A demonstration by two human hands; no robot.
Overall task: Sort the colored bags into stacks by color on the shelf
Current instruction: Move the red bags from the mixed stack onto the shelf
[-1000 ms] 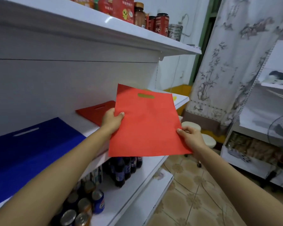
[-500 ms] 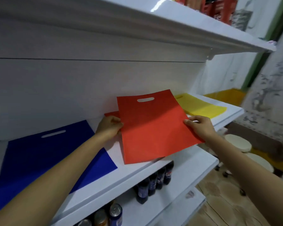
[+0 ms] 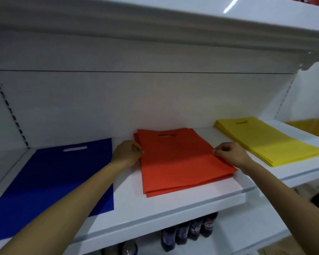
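Red bags point(image 3: 180, 162) stacked flat on white shelf point(image 3: 173, 205), edges slightly uneven. Left hand point(image 3: 127, 155) pinches stack's left edge; right hand point(image 3: 230, 154) pinches right edge. Blue bag point(image 3: 53, 181) flat at left, yellow bags point(image 3: 265, 142) stacked at right, both apart from red. Dark bottles point(image 3: 190, 230) on level below.

The shelf point(image 3: 129, 199) has two bare strips (both run front to back): one between the blue bag point(image 3: 53, 181) and the red stack point(image 3: 177, 162), the other between that and the yellow stack point(image 3: 265, 142). The left grip point(image 3: 127, 155) blocks the first, the right grip point(image 3: 230, 155) the second. The upper shelf point(image 3: 155, 28) overhangs well above the bags.
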